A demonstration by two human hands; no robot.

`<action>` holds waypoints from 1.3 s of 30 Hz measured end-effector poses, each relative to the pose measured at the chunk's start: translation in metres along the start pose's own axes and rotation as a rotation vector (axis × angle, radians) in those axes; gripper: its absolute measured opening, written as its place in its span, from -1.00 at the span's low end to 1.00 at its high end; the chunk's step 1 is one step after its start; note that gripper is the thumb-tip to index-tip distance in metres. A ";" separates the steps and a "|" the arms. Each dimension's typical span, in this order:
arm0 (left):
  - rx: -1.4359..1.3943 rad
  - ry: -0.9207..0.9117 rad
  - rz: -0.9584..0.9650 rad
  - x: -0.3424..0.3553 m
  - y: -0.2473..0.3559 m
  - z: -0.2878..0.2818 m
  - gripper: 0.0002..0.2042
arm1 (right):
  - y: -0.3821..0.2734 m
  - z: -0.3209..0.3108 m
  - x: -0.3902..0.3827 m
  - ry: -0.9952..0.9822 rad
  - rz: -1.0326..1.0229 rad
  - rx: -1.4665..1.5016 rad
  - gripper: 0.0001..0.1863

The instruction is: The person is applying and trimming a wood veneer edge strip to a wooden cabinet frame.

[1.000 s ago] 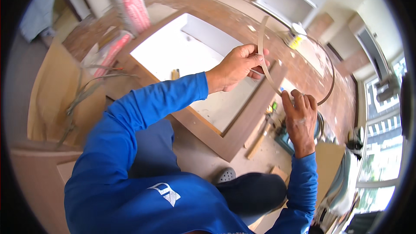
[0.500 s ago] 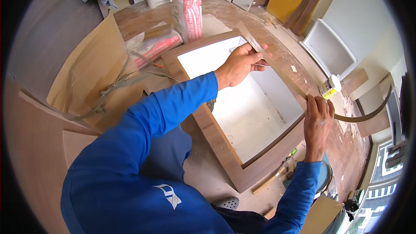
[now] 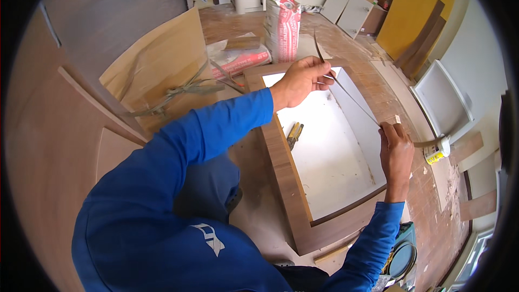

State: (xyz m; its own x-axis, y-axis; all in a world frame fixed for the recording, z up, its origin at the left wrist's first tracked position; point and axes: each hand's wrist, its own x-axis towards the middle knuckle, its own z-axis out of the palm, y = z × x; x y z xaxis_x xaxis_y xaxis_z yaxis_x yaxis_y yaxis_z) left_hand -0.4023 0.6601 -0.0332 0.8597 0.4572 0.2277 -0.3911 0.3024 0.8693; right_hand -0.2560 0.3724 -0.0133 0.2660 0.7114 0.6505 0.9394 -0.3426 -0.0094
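Observation:
My left hand (image 3: 303, 80) is raised over the far corner of a brown-framed white panel box (image 3: 281, 157) and pinches a long thin strip of edge banding (image 3: 351, 97). The strip runs taut from those fingers down to my right hand (image 3: 396, 151), which grips it at the box's right side. Past my right hand the strip continues toward a small white and yellow glue bottle (image 3: 436, 152) on the floor. Both arms wear blue sleeves. A small tool with a yellow handle (image 3: 293, 134) lies inside the box on its white bottom.
Two red and white sacks (image 3: 281, 27) sit beyond the box, one upright, one lying. Loose strip offcuts (image 3: 173, 94) lie on a tan board at left. White cabinet parts (image 3: 443, 100) lean at right. A round tin (image 3: 403, 259) stands near my right elbow.
The view has swung so the box sits more centred. Both hands moved apart along the strip, which now runs straighter between them; my right hand has dropped to the box's right edge.

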 end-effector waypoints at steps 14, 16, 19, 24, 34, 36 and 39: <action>0.104 0.466 0.299 0.017 0.038 -0.032 -0.63 | 0.033 0.028 -0.030 -0.545 0.528 1.204 -0.84; 0.099 0.432 0.313 0.016 0.049 -0.024 -0.75 | 0.047 0.020 -0.039 -0.512 0.529 1.085 -0.79; 0.202 0.437 0.338 0.017 0.054 -0.058 -0.82 | 0.054 0.020 -0.039 -0.529 0.575 1.148 -0.81; 0.095 0.424 0.145 0.003 0.044 -0.070 -0.81 | 0.040 0.009 -0.038 -0.623 0.582 1.152 -0.81; 0.134 0.565 0.209 0.057 0.084 -0.172 -0.80 | 0.048 0.036 -0.058 -0.880 0.327 1.126 -0.78; 0.196 0.530 0.161 0.059 0.082 -0.157 -0.81 | 0.033 0.053 -0.073 -0.935 0.380 1.190 -0.72; 0.524 0.426 0.131 0.071 0.087 -0.130 -0.82 | 0.013 0.070 -0.089 -1.096 0.359 1.201 -0.68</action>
State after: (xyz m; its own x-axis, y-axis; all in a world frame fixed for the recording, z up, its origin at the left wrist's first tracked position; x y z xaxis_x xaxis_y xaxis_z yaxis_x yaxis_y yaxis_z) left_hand -0.4185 0.8279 0.0016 0.5702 0.7836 0.2466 -0.1802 -0.1736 0.9682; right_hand -0.2522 0.3472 -0.1244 0.0186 0.9490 -0.3147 0.2838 -0.3068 -0.9085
